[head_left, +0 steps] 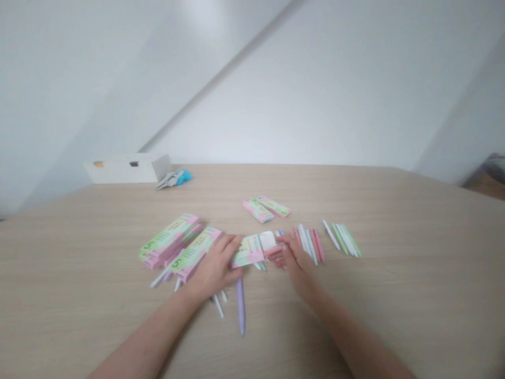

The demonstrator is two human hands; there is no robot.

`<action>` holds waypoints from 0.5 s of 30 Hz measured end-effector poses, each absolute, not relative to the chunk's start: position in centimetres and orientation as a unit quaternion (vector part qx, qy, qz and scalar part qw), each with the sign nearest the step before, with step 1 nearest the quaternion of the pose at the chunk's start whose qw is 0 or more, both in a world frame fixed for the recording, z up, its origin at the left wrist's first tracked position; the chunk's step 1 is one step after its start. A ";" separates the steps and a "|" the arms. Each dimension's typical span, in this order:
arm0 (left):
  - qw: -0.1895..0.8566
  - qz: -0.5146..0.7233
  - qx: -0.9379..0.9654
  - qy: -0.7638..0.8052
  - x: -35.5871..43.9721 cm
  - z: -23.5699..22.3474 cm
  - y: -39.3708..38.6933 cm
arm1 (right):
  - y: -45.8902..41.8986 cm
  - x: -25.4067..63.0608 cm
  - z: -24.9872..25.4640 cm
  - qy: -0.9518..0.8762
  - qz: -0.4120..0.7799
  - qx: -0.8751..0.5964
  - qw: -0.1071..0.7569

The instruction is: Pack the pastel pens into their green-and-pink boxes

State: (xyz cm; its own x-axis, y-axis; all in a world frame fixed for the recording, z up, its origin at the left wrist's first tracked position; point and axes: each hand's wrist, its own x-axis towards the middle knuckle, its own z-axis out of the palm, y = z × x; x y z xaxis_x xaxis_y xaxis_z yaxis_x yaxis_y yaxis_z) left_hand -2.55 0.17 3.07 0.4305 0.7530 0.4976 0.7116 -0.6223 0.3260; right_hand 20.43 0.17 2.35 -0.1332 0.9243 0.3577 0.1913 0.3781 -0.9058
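My left hand (219, 263) is closed around the left end of a pink and green pen box (248, 250). Its white end flap (268, 240) stands open on the right. At that open end, my right hand (296, 263) pinches a pink pen (273, 251), which lies at the box mouth; how far inside it reaches I cannot tell. Just below my left hand lies a purple pen (241, 310), with a few white pens (218, 305) beside it. Beyond my right hand is a row of pink and white pens (310, 243).
Several similar boxes (173, 237) are stacked at the left, with pens partly under them. Two more boxes (266, 208) lie farther back. Green and white pens (345, 239) rest at the right. A white carton (130, 169) and grey-blue gloves (174, 179) sit at the back left.
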 end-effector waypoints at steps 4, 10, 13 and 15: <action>0.025 0.308 0.851 0.425 -2.6 3.0 0.2 | 0.3 20.2 2.1 -0.668 0.378 -0.418 0.486; 0.022 0.299 0.854 0.425 -2.6 3.0 0.3 | 0.9 20.1 1.3 -0.639 0.399 -0.424 0.503; 0.028 0.302 0.852 0.426 -2.6 3.1 0.2 | 0.9 20.2 1.2 -0.655 0.364 -0.431 0.503; 0.032 0.304 0.851 0.427 -2.6 3.1 0.2 | 0.8 20.3 1.1 -0.666 0.348 -0.429 0.502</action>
State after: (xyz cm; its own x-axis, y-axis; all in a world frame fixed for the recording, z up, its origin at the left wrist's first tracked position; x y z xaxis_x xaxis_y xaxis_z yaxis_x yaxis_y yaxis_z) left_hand -2.63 0.23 3.10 0.4505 0.7460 0.4904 0.7073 -0.6335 0.3138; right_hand 20.26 0.84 1.12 -0.1283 0.9204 0.3694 0.2222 0.3897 -0.8937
